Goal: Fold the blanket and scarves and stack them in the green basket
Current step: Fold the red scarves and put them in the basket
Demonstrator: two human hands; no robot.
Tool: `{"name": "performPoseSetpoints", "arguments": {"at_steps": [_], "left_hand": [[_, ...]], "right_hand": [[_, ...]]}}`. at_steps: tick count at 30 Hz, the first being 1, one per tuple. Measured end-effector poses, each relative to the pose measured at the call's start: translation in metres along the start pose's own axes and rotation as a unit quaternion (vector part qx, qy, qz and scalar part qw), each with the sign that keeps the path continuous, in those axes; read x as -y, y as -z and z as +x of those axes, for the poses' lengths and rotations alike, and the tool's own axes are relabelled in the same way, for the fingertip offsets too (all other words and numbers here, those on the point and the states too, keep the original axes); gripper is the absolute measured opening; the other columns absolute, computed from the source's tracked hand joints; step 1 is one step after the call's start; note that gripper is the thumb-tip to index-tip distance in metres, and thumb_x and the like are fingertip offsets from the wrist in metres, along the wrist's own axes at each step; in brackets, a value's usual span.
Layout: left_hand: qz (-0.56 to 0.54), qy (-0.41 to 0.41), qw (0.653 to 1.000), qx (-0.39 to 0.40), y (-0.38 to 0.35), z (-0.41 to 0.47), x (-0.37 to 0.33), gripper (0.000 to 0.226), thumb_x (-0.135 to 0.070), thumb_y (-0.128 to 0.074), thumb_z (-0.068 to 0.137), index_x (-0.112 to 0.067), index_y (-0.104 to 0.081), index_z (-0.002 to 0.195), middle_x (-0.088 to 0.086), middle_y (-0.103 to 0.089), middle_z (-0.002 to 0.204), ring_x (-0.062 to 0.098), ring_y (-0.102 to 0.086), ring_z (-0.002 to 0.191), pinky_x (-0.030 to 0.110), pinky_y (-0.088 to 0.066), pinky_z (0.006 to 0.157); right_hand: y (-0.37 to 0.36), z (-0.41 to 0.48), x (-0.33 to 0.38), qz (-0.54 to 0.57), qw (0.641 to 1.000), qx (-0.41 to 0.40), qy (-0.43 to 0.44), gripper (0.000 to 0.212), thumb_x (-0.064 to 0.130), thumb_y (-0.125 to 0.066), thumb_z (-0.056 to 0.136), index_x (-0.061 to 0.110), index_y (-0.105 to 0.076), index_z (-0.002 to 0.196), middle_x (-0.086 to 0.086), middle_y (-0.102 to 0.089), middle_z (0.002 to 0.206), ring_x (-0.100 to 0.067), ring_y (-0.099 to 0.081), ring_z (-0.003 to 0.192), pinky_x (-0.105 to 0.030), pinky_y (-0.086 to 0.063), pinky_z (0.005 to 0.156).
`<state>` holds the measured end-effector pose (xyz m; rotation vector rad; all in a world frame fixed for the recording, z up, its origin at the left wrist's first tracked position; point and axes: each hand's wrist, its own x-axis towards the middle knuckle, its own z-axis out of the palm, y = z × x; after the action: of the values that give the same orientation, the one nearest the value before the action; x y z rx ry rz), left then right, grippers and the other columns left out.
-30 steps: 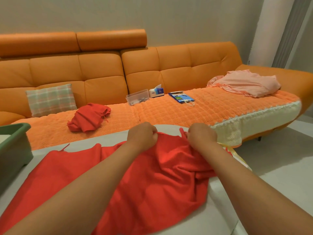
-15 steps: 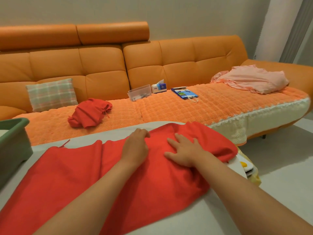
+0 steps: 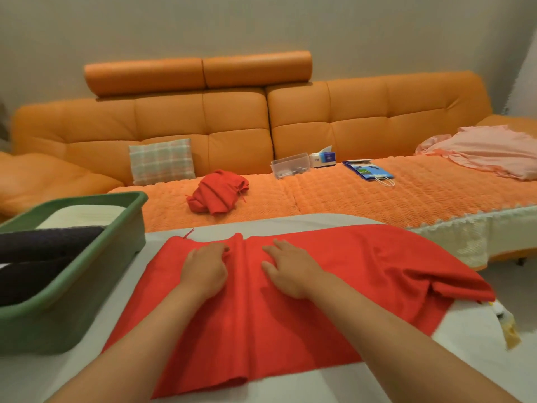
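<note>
A red scarf (image 3: pixel 334 274) lies spread across the white table (image 3: pixel 406 370), its right end rumpled near the table edge. My left hand (image 3: pixel 205 267) rests on the cloth left of a lengthwise crease, fingertips curled and pinching a small fold. My right hand (image 3: pixel 290 271) lies flat on the cloth right of the crease, fingers straight. The green basket (image 3: pixel 96 269) stands at the table's left and holds a dark folded cloth (image 3: pixel 43 248) and a cream folded one (image 3: pixel 84 215). A second red scarf (image 3: pixel 216 193) sits crumpled on the sofa seat.
The orange sofa (image 3: pixel 238 126) runs behind the table. On its seat are a plaid cushion (image 3: pixel 161 161), a clear plastic box (image 3: pixel 290 165), a tissue box (image 3: pixel 324 158), a blue paper bag (image 3: pixel 369 170) and a pink cloth (image 3: pixel 488 149) at far right.
Both hands let go of the bunched scarf edge and moved onto the cloth, pressing it flat. The view swung left, bringing the basket and its contents into sight.
</note>
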<state>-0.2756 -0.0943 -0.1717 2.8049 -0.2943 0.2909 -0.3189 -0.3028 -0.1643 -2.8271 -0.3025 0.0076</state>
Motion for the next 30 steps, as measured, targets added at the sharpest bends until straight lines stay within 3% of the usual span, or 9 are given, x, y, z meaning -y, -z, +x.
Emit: {"name": "performPoseSetpoints", "arguments": {"at_steps": [3, 6, 11, 17, 20, 24, 27, 30], "left_hand": [[0.029, 0.009, 0.997, 0.068, 0.002, -0.008, 0.026, 0.050, -0.041, -0.037, 0.101, -0.032, -0.033, 0.150, -0.005, -0.033, 0.158, 0.017, -0.027, 0.146, 0.052, -0.014, 0.119], [0.070, 0.038, 0.986, 0.149, 0.003, -0.010, 0.045, 0.067, -0.069, -0.027, 0.094, -0.046, -0.009, 0.154, -0.009, -0.004, 0.165, 0.019, 0.001, 0.152, 0.062, 0.002, 0.116], [0.102, 0.072, 0.978, 0.170, 0.014, -0.005, 0.078, 0.083, -0.088, -0.023, 0.078, -0.055, 0.001, 0.150, -0.010, 0.005, 0.165, 0.027, 0.010, 0.151, 0.068, 0.005, 0.112], [0.149, 0.054, 0.973, 0.170, 0.020, -0.003, 0.095, 0.081, -0.085, -0.021, 0.082, -0.050, 0.000, 0.152, -0.005, 0.003, 0.166, 0.028, 0.007, 0.152, 0.065, 0.007, 0.114], [0.166, 0.012, 0.978, 0.128, 0.024, -0.003, 0.080, 0.075, -0.073, -0.028, 0.090, -0.041, -0.010, 0.155, -0.001, -0.005, 0.166, 0.024, -0.001, 0.152, 0.059, 0.003, 0.117], [0.109, -0.107, 0.988, 0.036, 0.022, -0.005, 0.019, 0.055, -0.046, -0.039, 0.097, -0.028, -0.035, 0.149, 0.000, -0.034, 0.156, 0.022, -0.029, 0.143, 0.042, -0.026, 0.114], [0.009, -0.186, 0.981, 0.055, 0.008, -0.012, -0.046, 0.047, -0.034, -0.047, 0.098, -0.024, -0.044, 0.143, 0.000, -0.045, 0.147, 0.022, -0.041, 0.134, 0.039, -0.035, 0.109], [-0.048, -0.242, 0.966, 0.082, -0.008, -0.027, -0.113, 0.035, -0.031, -0.050, 0.097, -0.022, -0.055, 0.130, 0.002, -0.052, 0.133, 0.024, -0.049, 0.125, 0.039, -0.039, 0.105]], "right_hand": [[-0.012, 0.013, 0.028, 0.031, 0.999, 0.016, 0.013, 0.061, 0.055, -0.033, 0.101, 0.031, -0.022, 0.157, -0.010, -0.015, 0.165, -0.023, -0.012, 0.153, -0.047, -0.013, 0.123], [-0.024, 0.021, 0.046, 0.017, 0.998, 0.051, 0.029, 0.065, 0.061, -0.032, 0.099, 0.037, -0.017, 0.157, -0.010, -0.011, 0.166, -0.023, -0.007, 0.153, -0.050, -0.004, 0.123], [-0.047, 0.043, 0.075, -0.030, 0.997, 0.054, 0.043, 0.069, 0.065, -0.026, 0.098, 0.037, -0.007, 0.158, -0.009, -0.003, 0.167, -0.023, 0.001, 0.154, -0.051, 0.002, 0.122], [-0.053, 0.053, 0.093, -0.019, 0.997, 0.054, 0.046, 0.071, 0.065, -0.025, 0.099, 0.034, -0.004, 0.159, -0.010, -0.004, 0.167, -0.023, 0.000, 0.154, -0.050, 0.001, 0.123], [-0.039, 0.043, 0.080, 0.015, 0.998, 0.038, 0.045, 0.067, 0.058, -0.031, 0.101, 0.030, -0.012, 0.159, -0.009, -0.010, 0.166, -0.022, -0.005, 0.154, -0.046, -0.006, 0.124], [-0.009, 0.016, 0.042, 0.012, 1.000, -0.026, 0.011, 0.058, 0.049, -0.038, 0.103, 0.025, -0.030, 0.155, -0.008, -0.021, 0.164, -0.021, -0.015, 0.152, -0.044, -0.015, 0.122], [0.009, -0.019, -0.004, 0.001, 0.997, -0.070, -0.034, 0.051, 0.040, -0.041, 0.103, 0.023, -0.039, 0.151, -0.008, -0.032, 0.159, -0.021, -0.025, 0.148, -0.042, -0.022, 0.119], [0.020, -0.068, -0.058, -0.038, 0.980, -0.160, -0.109, 0.039, 0.030, -0.046, 0.093, 0.020, -0.058, 0.129, -0.010, -0.056, 0.128, -0.031, -0.050, 0.123, -0.043, -0.040, 0.100]]}}
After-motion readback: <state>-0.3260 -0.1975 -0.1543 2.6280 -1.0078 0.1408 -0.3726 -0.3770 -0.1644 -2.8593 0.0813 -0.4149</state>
